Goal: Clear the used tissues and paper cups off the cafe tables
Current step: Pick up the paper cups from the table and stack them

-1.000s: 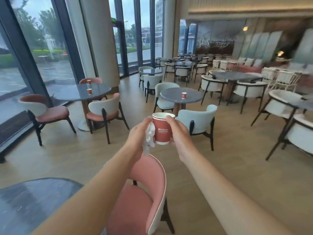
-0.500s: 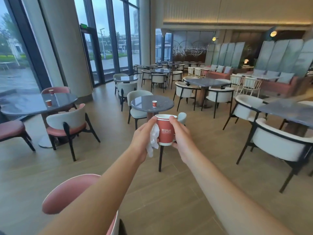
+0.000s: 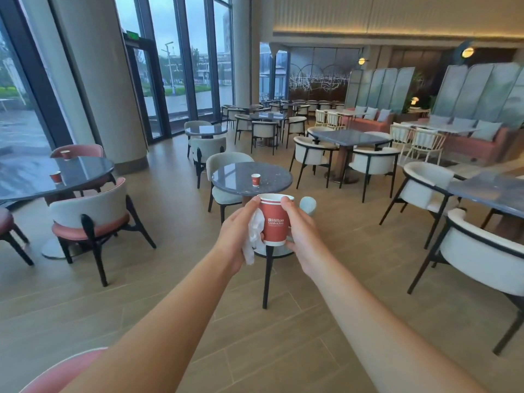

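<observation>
Both hands hold a red paper cup point(image 3: 274, 222) upright at chest height in front of me. My right hand point(image 3: 302, 234) grips its right side. My left hand point(image 3: 236, 236) presses on its left side and also clutches a crumpled white tissue point(image 3: 253, 236) that hangs below the palm. Straight ahead, a small red cup point(image 3: 255, 180) stands on a round dark table point(image 3: 235, 177). Two more red cups, one near point(image 3: 56, 177) and one far point(image 3: 66, 154), stand on a round table point(image 3: 82, 171) at the left by the window.
A pale chair's back point(image 3: 307, 205) and black leg point(image 3: 266, 279) sit just behind the held cup. A pink-seated chair point(image 3: 90, 217) stands left; white armchairs point(image 3: 479, 251) and a dark table point(image 3: 493, 191) stand right. Wooden floor lies open below my arms.
The view has swung right and moved forward: the round table with the small cup is nearer and centred, and the near pink chair has slid to the bottom-left corner. My grip on cup and tissue is unchanged.
</observation>
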`<state>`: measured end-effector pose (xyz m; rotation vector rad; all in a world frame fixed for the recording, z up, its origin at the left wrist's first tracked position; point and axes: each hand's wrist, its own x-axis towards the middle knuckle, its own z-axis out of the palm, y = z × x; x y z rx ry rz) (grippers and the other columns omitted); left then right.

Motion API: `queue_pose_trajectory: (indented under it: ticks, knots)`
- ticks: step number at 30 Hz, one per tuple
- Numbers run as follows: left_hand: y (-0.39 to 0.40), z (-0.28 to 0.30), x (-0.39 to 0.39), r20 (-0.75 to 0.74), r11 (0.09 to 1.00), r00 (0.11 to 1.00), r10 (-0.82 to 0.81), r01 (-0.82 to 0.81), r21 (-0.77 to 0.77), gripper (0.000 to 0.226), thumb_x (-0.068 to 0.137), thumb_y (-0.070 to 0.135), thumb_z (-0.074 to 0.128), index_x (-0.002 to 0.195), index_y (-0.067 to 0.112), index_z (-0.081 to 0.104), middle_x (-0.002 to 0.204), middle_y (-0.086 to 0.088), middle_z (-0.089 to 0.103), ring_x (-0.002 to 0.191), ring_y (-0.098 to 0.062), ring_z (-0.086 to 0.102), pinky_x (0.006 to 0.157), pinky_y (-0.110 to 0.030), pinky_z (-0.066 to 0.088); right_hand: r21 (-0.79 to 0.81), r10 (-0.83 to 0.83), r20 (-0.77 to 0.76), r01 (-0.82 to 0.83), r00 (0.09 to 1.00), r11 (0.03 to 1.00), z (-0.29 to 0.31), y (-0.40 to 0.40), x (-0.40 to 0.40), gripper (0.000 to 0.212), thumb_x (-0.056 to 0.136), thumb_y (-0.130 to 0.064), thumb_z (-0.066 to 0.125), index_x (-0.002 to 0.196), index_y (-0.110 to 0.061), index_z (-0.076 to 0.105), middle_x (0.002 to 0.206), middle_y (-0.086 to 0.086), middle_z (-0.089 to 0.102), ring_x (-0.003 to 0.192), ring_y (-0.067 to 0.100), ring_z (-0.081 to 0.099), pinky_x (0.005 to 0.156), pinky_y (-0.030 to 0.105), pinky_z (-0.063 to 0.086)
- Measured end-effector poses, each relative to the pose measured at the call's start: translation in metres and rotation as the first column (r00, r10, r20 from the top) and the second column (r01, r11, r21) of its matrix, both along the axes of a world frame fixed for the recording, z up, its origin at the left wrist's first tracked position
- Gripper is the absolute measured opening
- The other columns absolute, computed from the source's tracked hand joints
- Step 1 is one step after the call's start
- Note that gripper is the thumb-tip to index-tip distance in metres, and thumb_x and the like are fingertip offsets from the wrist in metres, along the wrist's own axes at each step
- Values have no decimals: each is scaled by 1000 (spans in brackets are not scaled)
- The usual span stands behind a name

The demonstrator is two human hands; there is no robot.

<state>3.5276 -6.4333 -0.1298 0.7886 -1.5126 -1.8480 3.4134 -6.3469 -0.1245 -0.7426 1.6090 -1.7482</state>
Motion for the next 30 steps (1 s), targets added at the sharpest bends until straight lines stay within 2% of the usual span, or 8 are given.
queue_pose_trajectory:
  ticks: [4,7,11,16,22,24,26,30]
  knots:
    - [-57,6,-31,-12,1000,1000,15,-15,2,49,98,59,59,121,20,75,57,5,71,47,-10,63,43,-19,44,-5,-6,-2,6,1000,1000,4,-58,-30,24,92,-58,61,97,-38,73,94,-9,79,97,16,75,93,42,59]
    - [-103,10,-53,8,1000,999,31,-31,1,47,97,61,58,117,22,77,56,4,70,48,-13,61,48,-23,44,-9,5,8,-5,1000,1000,6,-107,-54,22,93,-57,61,86,-42,75,81,-16,79,79,6,76,77,31,60]
    - [-172,3,-78,-9,997,998,68,-68,27,50,96,59,62,124,19,74,56,6,71,45,-6,66,47,-19,50,-8,43,26,-43,999,999,1,-180,-82,22,92,-55,60,95,-39,76,84,-16,79,74,1,75,69,26,54]
    - [-268,-13,-115,-10,993,994,104,-104,53,52,98,57,60,126,15,71,53,1,70,41,-14,65,43,-22,53,2,78,47,-78,996,997,-15,-283,-123,21,93,-52,62,102,-36,73,95,-11,78,84,6,75,64,23,55]
    - [-386,-18,-161,-1,972,974,228,-228,57,52,97,55,62,127,13,70,57,2,72,47,-14,70,36,-18,47,-43,162,75,-160,984,986,-26,-414,-168,27,95,-49,61,73,-52,76,96,-9,77,98,16,73,91,42,59]
    - [-422,-20,-169,17,956,958,285,-285,61,54,95,58,64,125,14,71,61,1,73,49,-18,70,33,-18,42,-38,187,80,-185,979,982,-26,-453,-175,25,95,-50,60,76,-54,76,96,-9,79,103,20,73,99,47,57]
    - [-460,-20,-173,40,943,945,326,-328,58,56,92,62,65,123,17,73,62,0,72,47,-21,67,32,-19,36,-29,222,75,-220,972,975,-25,-495,-182,21,96,-48,59,87,-42,78,100,-6,79,105,22,73,102,50,55]
    - [-526,-21,-182,57,926,928,369,-372,58,59,84,70,65,118,22,75,61,-2,72,43,-20,63,32,-19,33,-26,271,59,-270,961,963,-25,-567,-192,20,96,-47,59,94,-35,76,101,-4,79,105,23,73,98,45,57]
